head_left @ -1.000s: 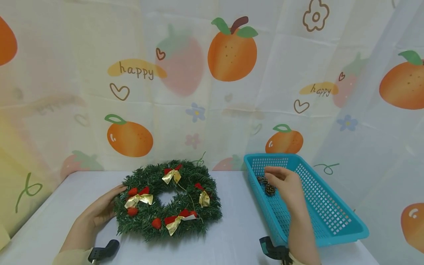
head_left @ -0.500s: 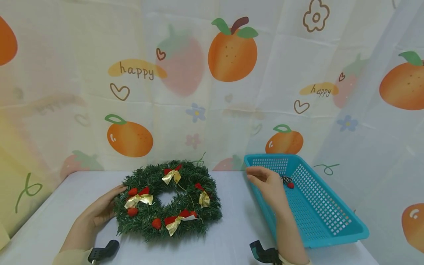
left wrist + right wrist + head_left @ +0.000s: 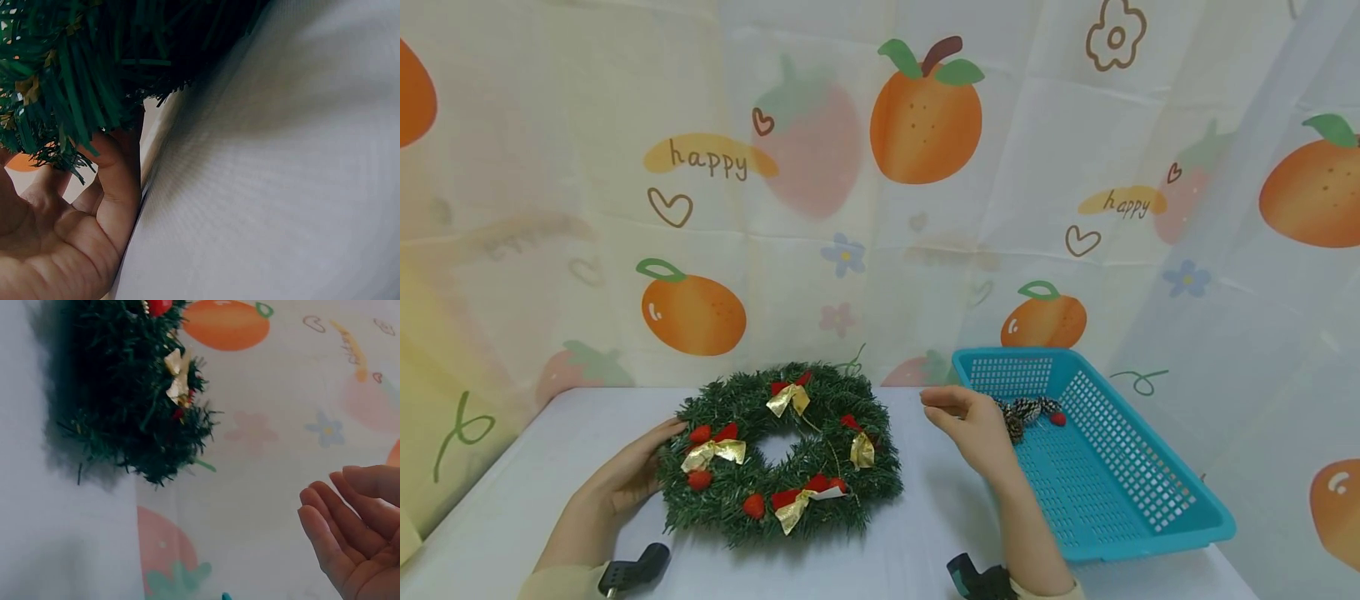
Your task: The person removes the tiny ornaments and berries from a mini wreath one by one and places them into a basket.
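Observation:
A green wreath [image 3: 722, 396] with several gold-and-red bows and red berries lies on the white table. My left hand [image 3: 628, 469] grips its left edge; in the left wrist view, the fingers [image 3: 119, 187] curl against the wreath's underside, with their tips hidden by the greenery [image 3: 81, 75]. Between the wreath and a blue basket [image 3: 1120, 500], my right hand [image 3: 973, 429] hovers above the table. Its fingers [image 3: 344, 519] are loosely bent with nothing between them, and the thumb stands apart from most of them.
Inside the basket, toward its back, lie several pine cones [image 3: 1026, 410] and a red berry [image 3: 1057, 419]. A fruit-printed curtain [image 3: 850, 275] hangs behind the table [image 3: 925, 517]. Black wrist cameras sit on both forearms, the left one [image 3: 636, 569] close to the wreath.
My right hand has moved left, from over the basket to beside its left rim, uncovering the pine cones and berry. My left hand and the wreath have stayed put.

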### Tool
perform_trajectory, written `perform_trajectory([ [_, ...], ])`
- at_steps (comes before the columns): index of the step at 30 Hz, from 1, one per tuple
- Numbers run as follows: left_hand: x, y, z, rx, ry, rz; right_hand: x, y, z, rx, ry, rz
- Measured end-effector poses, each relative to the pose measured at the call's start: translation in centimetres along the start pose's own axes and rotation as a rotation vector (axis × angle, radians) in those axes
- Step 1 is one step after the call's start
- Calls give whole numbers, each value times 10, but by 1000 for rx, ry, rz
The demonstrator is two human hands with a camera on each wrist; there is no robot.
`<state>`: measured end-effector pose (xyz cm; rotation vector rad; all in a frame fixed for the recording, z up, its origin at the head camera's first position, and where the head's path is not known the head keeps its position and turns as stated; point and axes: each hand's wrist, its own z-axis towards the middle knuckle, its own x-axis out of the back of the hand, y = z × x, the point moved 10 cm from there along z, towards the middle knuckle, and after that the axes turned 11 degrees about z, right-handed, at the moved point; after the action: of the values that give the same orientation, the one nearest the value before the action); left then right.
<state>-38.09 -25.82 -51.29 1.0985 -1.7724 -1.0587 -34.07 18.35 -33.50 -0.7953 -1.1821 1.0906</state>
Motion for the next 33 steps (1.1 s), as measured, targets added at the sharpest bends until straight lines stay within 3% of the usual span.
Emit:
perform_trajectory([
  [15,1,1,-2,13,25,6,-59,18,0,-1,-266,165],
  [33,1,-1,-2,13,22,-12,-100,31,-6,-56,-430,253],
])
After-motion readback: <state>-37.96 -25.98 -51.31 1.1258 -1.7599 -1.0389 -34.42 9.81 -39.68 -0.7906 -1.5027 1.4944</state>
